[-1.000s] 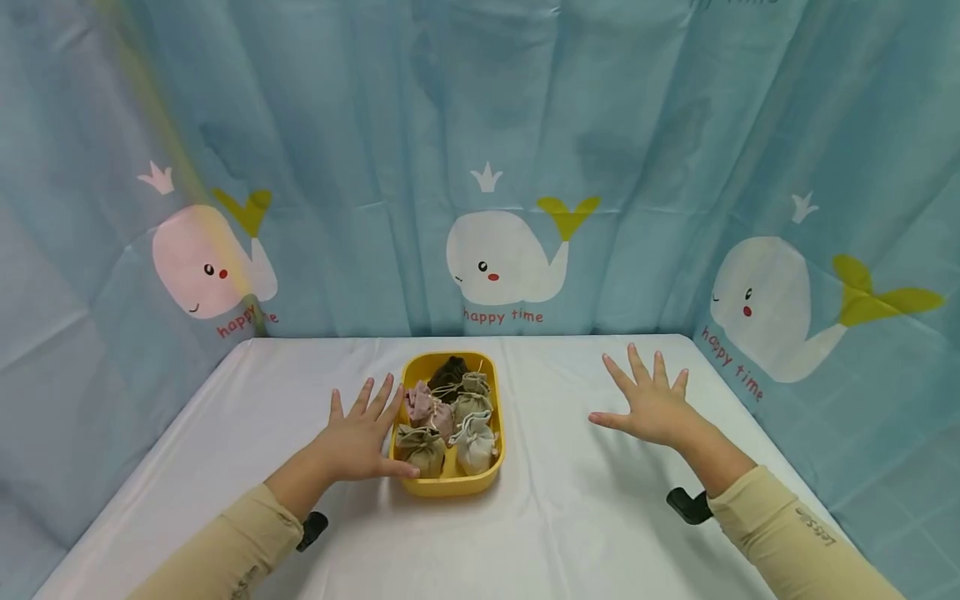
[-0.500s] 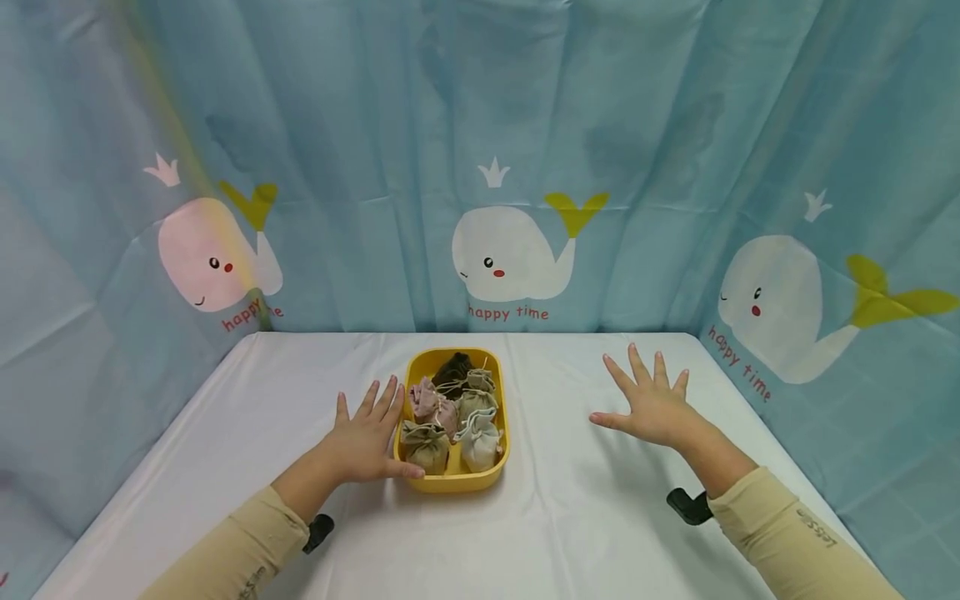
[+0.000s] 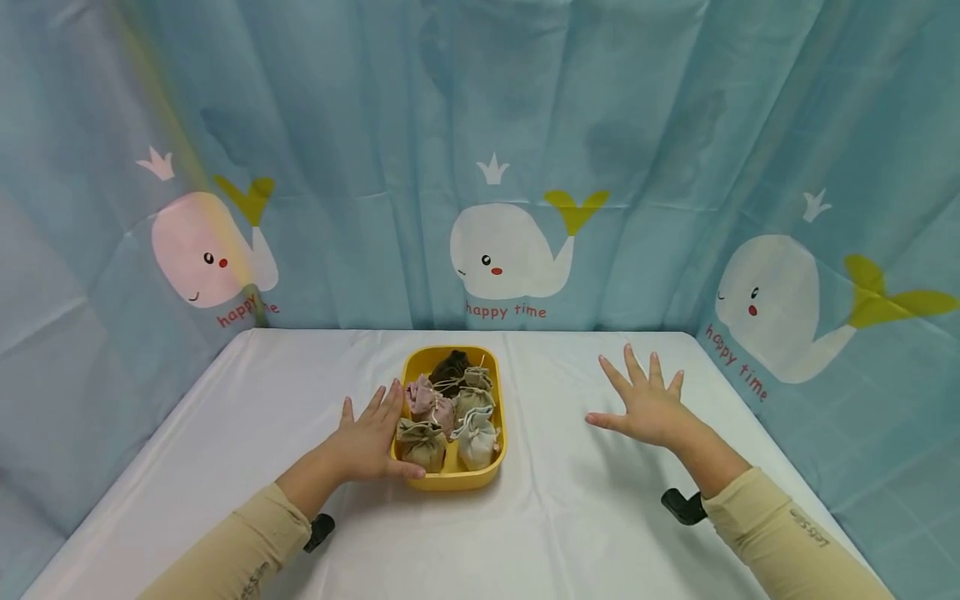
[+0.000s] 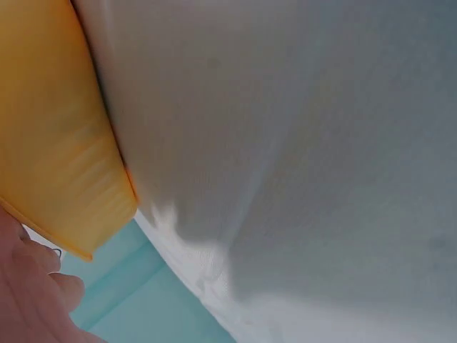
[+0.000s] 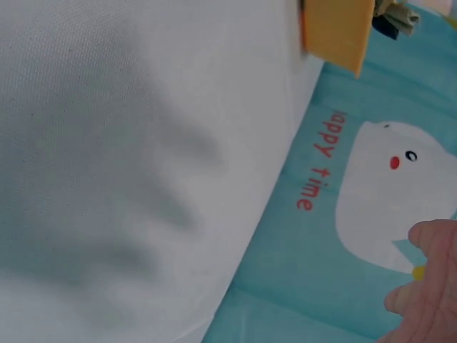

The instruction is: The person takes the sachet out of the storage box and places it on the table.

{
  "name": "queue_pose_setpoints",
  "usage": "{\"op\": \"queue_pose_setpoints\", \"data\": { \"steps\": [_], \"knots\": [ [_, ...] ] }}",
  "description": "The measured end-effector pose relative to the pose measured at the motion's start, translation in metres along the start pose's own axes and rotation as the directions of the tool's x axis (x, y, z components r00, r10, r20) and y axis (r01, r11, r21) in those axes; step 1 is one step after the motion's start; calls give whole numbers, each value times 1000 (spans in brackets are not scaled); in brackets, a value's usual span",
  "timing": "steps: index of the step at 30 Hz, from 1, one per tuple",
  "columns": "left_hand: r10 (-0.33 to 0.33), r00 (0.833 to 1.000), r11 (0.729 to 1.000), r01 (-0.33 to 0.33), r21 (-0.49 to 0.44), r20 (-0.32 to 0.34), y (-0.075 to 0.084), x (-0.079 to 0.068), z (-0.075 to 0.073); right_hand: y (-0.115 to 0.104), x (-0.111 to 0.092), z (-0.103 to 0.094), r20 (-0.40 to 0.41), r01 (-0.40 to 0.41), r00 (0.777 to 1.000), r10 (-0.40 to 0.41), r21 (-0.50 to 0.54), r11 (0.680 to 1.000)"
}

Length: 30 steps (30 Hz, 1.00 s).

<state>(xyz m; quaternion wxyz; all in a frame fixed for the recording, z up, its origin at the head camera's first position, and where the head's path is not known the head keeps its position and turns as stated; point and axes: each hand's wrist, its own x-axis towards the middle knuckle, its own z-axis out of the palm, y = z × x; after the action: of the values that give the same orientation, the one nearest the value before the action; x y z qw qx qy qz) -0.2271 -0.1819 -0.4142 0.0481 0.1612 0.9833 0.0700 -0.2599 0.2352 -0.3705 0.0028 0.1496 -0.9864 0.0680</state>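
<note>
A yellow tray (image 3: pixel 450 482) holds several small drawstring pouches. A dark pouch (image 3: pixel 452 372) sits at the back, with an olive pouch (image 3: pixel 472 398) and a pink pouch (image 3: pixel 441 412) in the middle. At the front are a khaki pouch (image 3: pixel 422 450) and a pale grey pouch (image 3: pixel 477 440). My left hand (image 3: pixel 363 446) lies along the tray's left side, fingers straight, thumb at the front rim; whether it touches is unclear. In the left wrist view that hand is beside the tray wall (image 4: pixel 57 128). My right hand (image 3: pixel 648 410) hovers over the cloth with spread fingers, holding nothing.
White cloth (image 3: pixel 555 525) covers the table. A blue curtain (image 3: pixel 360 167) with printed whales encloses its back and sides. Black wrist-camera mounts (image 3: pixel 682 506) stick out below both forearms. The tray (image 5: pixel 339 32) also shows at the top of the right wrist view.
My left hand's fingers have drawn closer together at the tray's side. The right hand stays spread, shifted only slightly left. The tray and pouches keep their arrangement; the head view shifts a little.
</note>
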Motion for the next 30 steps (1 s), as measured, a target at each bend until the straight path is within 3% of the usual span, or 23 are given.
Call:
{"op": "queue_pose_setpoints", "data": {
  "steps": [3, 13, 19, 30],
  "knots": [
    [-1, 1000, 1000, 2, -25, 1, -1, 0, 0, 0, 1, 0, -3, 2, 1000, -2, -2, 1000],
    [11, 1000, 999, -11, 46, -4, -3, 2, 3, -2, 8, -1, -4, 7, 1000, -7, -17, 1000],
    [7, 1000, 999, -8, 36, 24, -1, 4, 4, -4, 12, -4, -48, 37, 998, -36, 12, 999],
    [12, 999, 999, -14, 47, 35, 1, 2, -3, -10, 20, -3, -72, 81, 994, -77, 49, 995]
  ]
}}
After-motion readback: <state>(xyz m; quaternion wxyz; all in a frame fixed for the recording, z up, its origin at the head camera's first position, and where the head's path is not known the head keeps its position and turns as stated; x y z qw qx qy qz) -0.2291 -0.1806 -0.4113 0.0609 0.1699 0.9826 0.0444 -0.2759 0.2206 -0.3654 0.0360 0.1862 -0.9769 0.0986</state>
